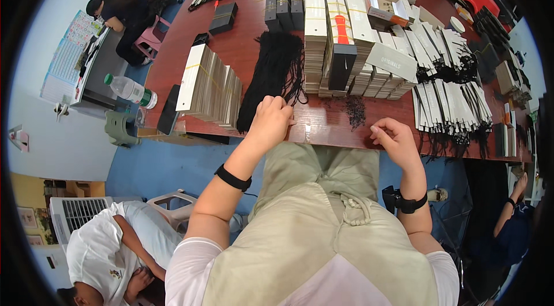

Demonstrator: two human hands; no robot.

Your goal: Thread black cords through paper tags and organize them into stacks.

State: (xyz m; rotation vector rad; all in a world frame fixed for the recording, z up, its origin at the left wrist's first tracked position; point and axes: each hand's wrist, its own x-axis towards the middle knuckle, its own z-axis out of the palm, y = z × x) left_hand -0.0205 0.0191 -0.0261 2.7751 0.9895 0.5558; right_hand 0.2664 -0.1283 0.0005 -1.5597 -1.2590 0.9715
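The left hand (273,118) is resting, fingers curled, at the black cord bundle (272,66) beside the card stack (209,88); the right hand (396,138) is hanging, thumb near forefinger; pinching cannot be told for either; sideways pulling could be tangling strands.

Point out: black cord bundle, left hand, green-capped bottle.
Black cord bundle (273,62): head view, middle of the strands.
Left hand (272,120): head view, back of the hand.
Green-capped bottle (132,90): head view, middle of its body.
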